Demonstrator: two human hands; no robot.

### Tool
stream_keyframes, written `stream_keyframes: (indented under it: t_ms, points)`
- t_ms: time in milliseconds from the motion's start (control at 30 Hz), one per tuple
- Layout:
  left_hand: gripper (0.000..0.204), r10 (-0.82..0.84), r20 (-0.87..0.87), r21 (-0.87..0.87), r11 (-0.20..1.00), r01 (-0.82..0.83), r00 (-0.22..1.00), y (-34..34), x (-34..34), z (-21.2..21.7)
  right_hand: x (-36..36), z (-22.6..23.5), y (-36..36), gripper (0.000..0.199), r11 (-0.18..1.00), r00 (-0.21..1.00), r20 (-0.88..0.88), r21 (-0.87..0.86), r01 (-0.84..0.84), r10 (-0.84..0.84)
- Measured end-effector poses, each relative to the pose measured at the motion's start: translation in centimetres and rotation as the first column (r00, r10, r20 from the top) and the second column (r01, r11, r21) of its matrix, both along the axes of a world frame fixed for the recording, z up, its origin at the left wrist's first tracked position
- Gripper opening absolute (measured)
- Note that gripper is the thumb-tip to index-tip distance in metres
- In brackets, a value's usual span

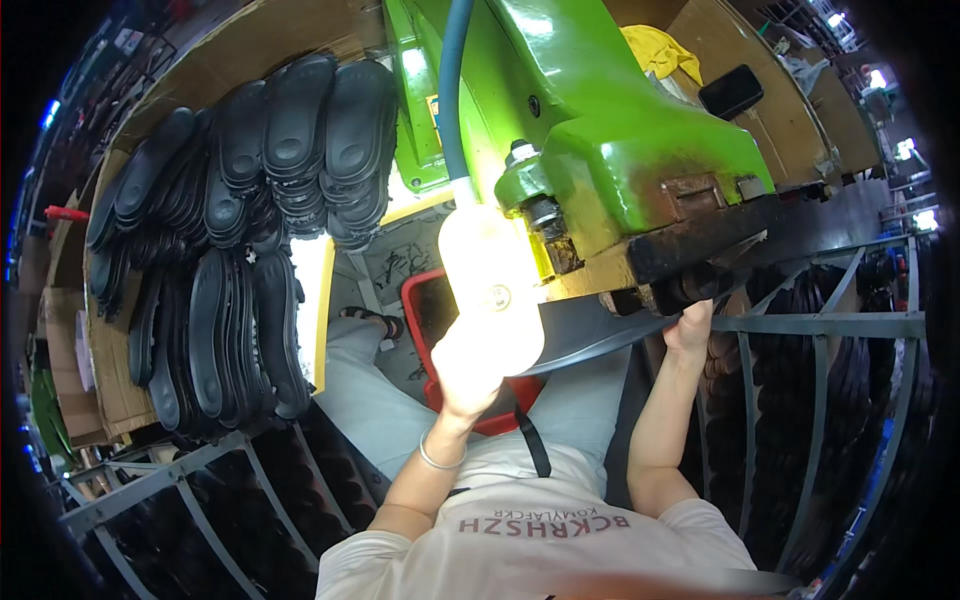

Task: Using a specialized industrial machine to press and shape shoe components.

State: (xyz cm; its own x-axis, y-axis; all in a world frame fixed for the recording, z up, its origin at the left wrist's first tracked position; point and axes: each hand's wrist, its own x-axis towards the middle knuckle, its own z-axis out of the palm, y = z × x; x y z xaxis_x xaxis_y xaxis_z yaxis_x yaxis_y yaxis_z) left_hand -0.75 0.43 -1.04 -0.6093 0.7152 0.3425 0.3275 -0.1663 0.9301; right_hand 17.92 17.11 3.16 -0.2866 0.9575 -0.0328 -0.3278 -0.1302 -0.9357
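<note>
Under the head of a green machine (620,140), a dark grey curved piece (590,340) shows between my hands. Its kind is hard to make out. My left hand (470,365) is at its left end, washed out by the glare of a lit lamp (490,260), so its fingers do not show. At the right end, my right hand (690,328) is closed close below the machine's dark lower parts (685,288). What its fingers grip is hidden.
On my left, a cardboard box (110,380) holds stacked black shoe soles (300,110). A red bin (415,300) stands below. Metal racks (820,325) flank both sides. A yellow cloth (660,52) and a black rectangular object (732,92) are at the back right.
</note>
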Motion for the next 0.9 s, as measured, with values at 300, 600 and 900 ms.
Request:
stream_keyframes:
  t_ms: [300, 600, 900]
  points:
    - [0.026, 0.019, 0.329, -0.018, 1.0, -0.013, 0.944, -3.6, -4.0, 0.4, -3.3, -3.5, -1.5, 0.017, 0.944, 0.945, -0.01, 0.052, -0.325, 0.326]
    - [0.019, -0.048, 0.542, -0.167, 0.972, 0.163, 0.839, -10.4, -5.6, -5.5, -7.3, -2.7, -4.4, 0.047, 0.895, 0.897, 0.235, 0.162, -0.415, 0.373]
    - [0.022, -0.393, 0.217, -0.492, 0.747, 0.448, 0.893, -6.1, -0.8, -3.7, -4.5, -0.7, -3.0, 0.036, 0.833, 0.745, 0.63, 0.276, -0.48, 0.22]
